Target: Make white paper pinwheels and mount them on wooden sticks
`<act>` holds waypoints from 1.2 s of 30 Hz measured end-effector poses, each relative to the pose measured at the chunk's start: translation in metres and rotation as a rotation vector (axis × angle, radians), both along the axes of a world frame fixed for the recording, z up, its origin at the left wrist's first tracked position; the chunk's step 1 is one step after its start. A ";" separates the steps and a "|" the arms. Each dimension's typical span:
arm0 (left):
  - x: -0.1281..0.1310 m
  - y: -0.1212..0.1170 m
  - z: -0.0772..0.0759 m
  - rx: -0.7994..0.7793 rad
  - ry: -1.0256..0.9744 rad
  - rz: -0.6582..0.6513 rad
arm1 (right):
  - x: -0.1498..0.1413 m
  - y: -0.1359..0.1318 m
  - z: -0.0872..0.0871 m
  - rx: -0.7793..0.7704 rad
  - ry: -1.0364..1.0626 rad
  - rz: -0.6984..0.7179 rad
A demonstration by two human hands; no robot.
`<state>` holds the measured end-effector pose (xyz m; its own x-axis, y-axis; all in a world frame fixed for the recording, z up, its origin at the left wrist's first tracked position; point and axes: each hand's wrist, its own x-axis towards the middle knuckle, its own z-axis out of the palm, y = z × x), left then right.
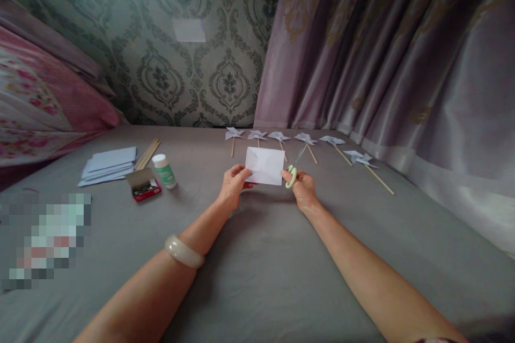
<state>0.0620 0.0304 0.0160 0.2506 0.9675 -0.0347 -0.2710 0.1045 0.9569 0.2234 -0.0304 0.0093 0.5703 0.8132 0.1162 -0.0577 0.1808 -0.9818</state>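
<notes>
A square sheet of white paper [266, 166] is held up in front of me, with a short diagonal line near its upper left corner. Its left edge is pinched by my left hand [234, 183], thumb on the near face. My right hand [302, 187] grips scissors [291, 177] with pale green handles, their blades pointing up and away. That hand's thumb is also at the paper's right edge. Behind the paper, several white paper pinwheels [279, 137] on wooden sticks lie in a row; the sheet partly hides some sticks.
To the left are a stack of paper sheets [110, 163], thin wooden sticks [147, 154], a white bottle with a green label [164, 172] and an open red box [147, 191] of small metal pieces. A curtain [362, 37] hangs along the right, beside a patterned wall [161, 75].
</notes>
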 end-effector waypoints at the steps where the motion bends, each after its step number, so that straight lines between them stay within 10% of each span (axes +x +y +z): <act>1: 0.000 0.000 0.001 -0.002 0.001 0.004 | 0.000 0.000 -0.001 -0.004 -0.001 -0.001; 36: 0.017 -0.024 0.003 -0.263 -0.172 -0.158 | -0.013 0.007 -0.010 0.180 0.174 -0.023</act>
